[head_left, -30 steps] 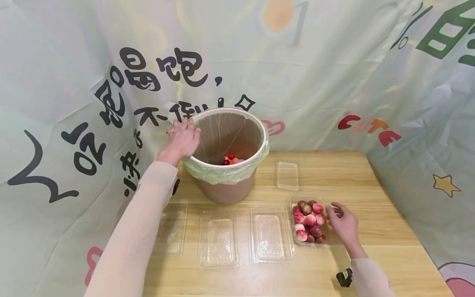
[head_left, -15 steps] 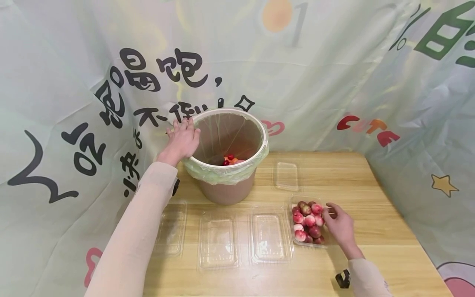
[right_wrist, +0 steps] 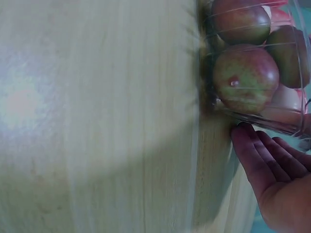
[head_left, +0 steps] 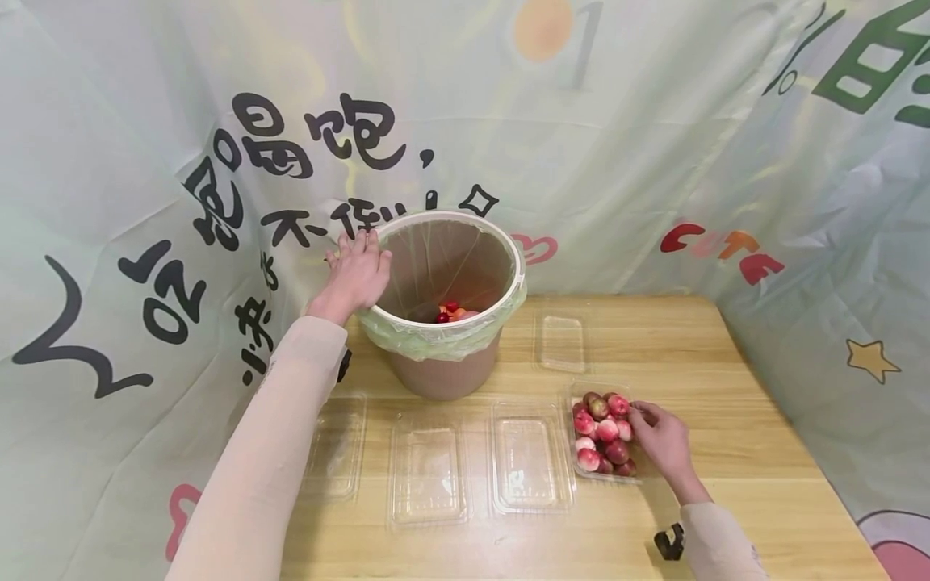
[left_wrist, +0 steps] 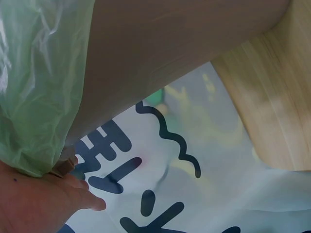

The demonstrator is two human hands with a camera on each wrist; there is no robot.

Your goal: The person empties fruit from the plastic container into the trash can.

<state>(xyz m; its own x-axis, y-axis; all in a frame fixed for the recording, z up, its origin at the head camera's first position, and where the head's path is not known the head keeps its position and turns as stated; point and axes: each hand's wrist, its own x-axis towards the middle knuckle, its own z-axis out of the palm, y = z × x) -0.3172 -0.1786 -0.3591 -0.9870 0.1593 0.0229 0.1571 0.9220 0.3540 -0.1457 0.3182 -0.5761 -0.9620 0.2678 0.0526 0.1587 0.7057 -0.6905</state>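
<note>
In the head view my left hand [head_left: 359,272] rests on the left rim of a brown waste bin [head_left: 443,377], fingers spread. In the left wrist view, the thumb of that hand lies beside the green bag liner [left_wrist: 39,87]. My right hand [head_left: 663,440] is at the right edge of a clear plastic box [head_left: 609,479], pinching its rim. Round red, pink-white and purple fruits [head_left: 606,431] fill this box. In the right wrist view the lower fingers [right_wrist: 255,160] lie against the outside of the box, below the fruits.
Clear plastic containers [head_left: 427,472] [head_left: 532,464] stand in front of the bin, with another container [head_left: 336,452] partly behind the left sleeve. A smaller clear container [head_left: 562,343] lies near the back. Inside the bin are red and orange pieces [head_left: 456,311]. Printed cloth [head_left: 617,161] surrounds the wooden table [head_left: 726,387].
My right hand has moved left onto the edge of the fruit box, its fingers drawing closer together. My left hand has stayed on the bin's rim.
</note>
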